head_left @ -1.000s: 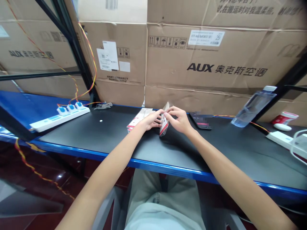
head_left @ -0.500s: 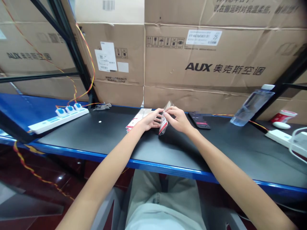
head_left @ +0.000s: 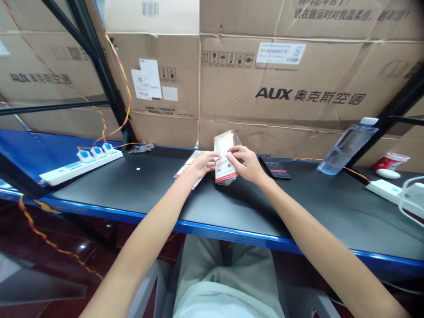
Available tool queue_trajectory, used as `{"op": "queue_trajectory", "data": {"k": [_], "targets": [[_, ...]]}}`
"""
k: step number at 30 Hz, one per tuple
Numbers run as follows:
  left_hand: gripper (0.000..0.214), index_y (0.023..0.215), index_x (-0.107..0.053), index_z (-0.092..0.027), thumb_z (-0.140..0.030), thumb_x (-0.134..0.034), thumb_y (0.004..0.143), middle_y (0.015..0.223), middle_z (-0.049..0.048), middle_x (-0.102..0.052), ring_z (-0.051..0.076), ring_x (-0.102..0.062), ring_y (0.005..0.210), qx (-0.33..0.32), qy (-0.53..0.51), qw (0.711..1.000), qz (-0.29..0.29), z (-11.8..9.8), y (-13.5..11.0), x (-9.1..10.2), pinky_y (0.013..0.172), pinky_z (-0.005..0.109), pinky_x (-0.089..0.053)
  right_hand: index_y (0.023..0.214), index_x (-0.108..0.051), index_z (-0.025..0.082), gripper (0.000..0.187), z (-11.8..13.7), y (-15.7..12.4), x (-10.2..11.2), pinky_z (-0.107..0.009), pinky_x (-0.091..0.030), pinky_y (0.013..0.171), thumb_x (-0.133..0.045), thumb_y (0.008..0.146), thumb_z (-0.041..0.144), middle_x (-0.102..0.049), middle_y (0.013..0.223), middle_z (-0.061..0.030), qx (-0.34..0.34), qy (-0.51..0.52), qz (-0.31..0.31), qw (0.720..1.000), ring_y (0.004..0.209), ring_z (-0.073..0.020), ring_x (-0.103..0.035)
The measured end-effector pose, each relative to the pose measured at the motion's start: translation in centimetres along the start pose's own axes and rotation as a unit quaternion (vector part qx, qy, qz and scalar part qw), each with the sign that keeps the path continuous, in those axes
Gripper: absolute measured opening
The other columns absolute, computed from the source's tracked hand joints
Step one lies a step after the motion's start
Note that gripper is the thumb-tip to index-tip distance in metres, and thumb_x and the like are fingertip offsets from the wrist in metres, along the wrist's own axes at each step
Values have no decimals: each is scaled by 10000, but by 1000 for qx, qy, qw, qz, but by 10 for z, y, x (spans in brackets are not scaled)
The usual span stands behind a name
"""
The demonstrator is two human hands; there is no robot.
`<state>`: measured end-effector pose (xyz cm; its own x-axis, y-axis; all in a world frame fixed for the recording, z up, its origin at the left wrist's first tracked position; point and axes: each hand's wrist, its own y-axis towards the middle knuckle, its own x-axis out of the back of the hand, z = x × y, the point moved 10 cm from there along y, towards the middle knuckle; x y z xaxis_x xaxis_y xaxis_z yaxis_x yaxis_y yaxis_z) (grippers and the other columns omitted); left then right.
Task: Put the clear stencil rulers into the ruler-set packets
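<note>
Between my hands a white-and-red printed packet (head_left: pixel 225 164) in a clear plastic sleeve stands nearly upright over the black tabletop, its printed face toward me. The fingers of my left hand (head_left: pixel 203 164) are closed on its left edge. On the other edge, my right hand (head_left: pixel 244 164) pinches the packet between thumb and fingers. Flat on the table, partly covered by my left hand and wrist, lies a stack of similar packets (head_left: pixel 186 164). A dark phone (head_left: pixel 276 168) with a lit screen rests just right of my right hand.
A white power strip (head_left: pixel 82 167) with several plugs lies at the left. Large cardboard boxes (head_left: pixel 228 104) line the back. To the right are a tilted clear bottle (head_left: pixel 347 145), a red-and-white cup (head_left: pixel 392 161), a white oval object (head_left: pixel 388 173) and another power strip (head_left: pixel 391 190).
The packet has turned from nearly edge-on to showing its broad printed face. My left hand has shifted slightly left; my right hand has barely moved.
</note>
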<state>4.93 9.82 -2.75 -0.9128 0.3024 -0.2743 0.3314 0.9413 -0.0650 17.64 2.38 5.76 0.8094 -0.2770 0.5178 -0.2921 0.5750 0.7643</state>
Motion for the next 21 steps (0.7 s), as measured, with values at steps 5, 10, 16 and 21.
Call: {"op": "queue_trajectory", "data": {"k": [5, 10, 16, 21], "targets": [[245, 904, -671, -148, -132, -720, 664, 806, 41, -702, 148, -646, 719, -52, -28, 998, 6, -11, -1, -2, 718, 266, -540, 898, -703, 230, 111, -26, -2, 32, -459, -445, 1041, -682, 791, 252, -635, 1182, -100, -91, 47, -168, 980, 1158, -278, -570], [291, 1008, -676, -171, -170, -729, 723, 929, 52, -733, 162, -680, 794, -70, -9, 997, 16, -12, -3, -8, 744, 271, -547, 928, -670, 206, 226, -77, -8, 19, -380, -575, 754, -706, 734, 316, -705, 921, -56, -231, 179, -158, 943, 832, -216, -670], [327, 1098, -684, -169, -243, -738, 784, 1049, 95, -749, 223, -708, 883, -71, 34, 996, 34, -8, -5, -18, 751, 330, -566, 766, -728, 202, 147, -79, -11, 4, -342, -578, 668, -770, 687, 319, -728, 745, -21, -266, 268, -94, 921, 659, -180, -669], [268, 1019, -681, -132, -197, -734, 765, 995, 105, -754, 216, -710, 830, -100, 35, 994, -2, -15, -9, -13, 743, 325, -564, 820, -767, 207, 207, -79, -12, 3, -339, -597, 687, -712, 774, 401, -765, 803, -62, -296, 322, -79, 896, 762, -210, -726]]}}
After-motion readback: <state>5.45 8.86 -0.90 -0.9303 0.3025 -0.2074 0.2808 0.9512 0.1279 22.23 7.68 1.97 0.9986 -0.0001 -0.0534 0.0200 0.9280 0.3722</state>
